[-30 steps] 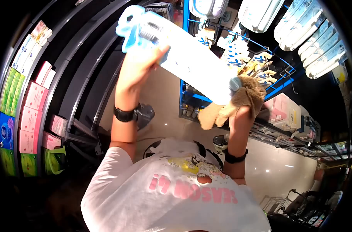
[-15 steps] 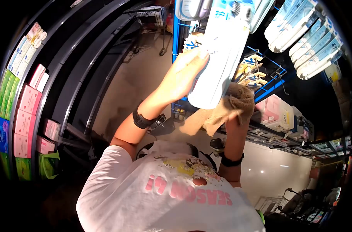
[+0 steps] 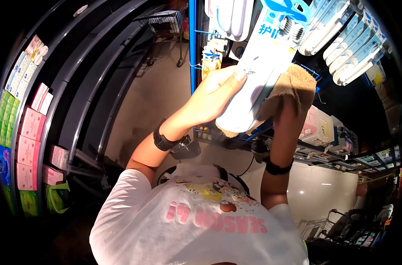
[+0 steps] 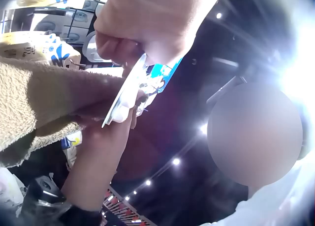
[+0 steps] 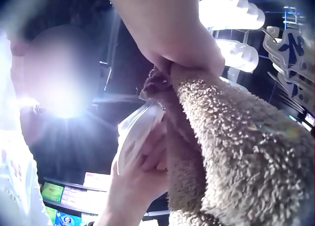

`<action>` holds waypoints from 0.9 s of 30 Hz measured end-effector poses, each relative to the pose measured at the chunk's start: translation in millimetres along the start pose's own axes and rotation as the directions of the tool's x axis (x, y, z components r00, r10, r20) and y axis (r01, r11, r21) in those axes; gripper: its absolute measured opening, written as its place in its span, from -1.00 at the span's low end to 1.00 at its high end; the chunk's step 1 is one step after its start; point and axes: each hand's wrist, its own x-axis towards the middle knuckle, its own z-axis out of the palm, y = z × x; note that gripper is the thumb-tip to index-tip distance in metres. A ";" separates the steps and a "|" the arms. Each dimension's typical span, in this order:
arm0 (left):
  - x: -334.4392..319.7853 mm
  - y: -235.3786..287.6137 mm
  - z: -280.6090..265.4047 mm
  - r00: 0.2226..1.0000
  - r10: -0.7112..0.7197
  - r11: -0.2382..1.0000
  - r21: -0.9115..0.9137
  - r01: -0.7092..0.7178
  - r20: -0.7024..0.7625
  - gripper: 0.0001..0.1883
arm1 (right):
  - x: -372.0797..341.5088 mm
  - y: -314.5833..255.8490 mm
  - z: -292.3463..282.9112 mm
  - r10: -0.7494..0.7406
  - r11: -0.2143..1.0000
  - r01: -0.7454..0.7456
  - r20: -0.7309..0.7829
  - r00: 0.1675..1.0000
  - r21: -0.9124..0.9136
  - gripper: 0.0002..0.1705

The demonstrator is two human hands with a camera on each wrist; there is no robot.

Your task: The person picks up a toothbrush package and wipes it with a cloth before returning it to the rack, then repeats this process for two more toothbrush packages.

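A white and blue blister pack of toothbrushes [image 3: 258, 79] is held up at a slant, its blue hanger end [image 3: 289, 6] at the top and dark bristles showing below it. My left hand [image 3: 221, 90] grips the pack by its lower left side, thumb across the front. A tan fluffy cloth [image 3: 303, 86] is bunched in my right hand [image 5: 192, 49] and lies along the pack's right edge, partly behind it. In the head view that cloth covers most of the right hand's fingers. From the left wrist view the pack [image 4: 125, 95] appears edge-on beside the cloth [image 4: 19, 103].
More toothbrush packs [image 3: 355, 57] hang on the right. A blue rack frame [image 3: 192, 53] stands ahead. Dark shelves on the left hold pink boxes [image 3: 31, 150] and green packs [image 3: 9, 117]. One shopping cart [image 3: 165, 22] stands up the aisle, another [image 3: 318, 227] behind at right.
The pack has swung from leaning left to leaning right. My left hand has shifted from its hanger end to its side. The right hand has moved the cloth up along the pack's right edge.
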 end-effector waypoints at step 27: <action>-34.8 -11.7 14.5 0.998 0.048 0.932 0.359 -0.055 0.027 -0.82 | -21.2 -29.4 -9.9 0.382 0.844 -0.361 0.029 0.924 0.397 -0.64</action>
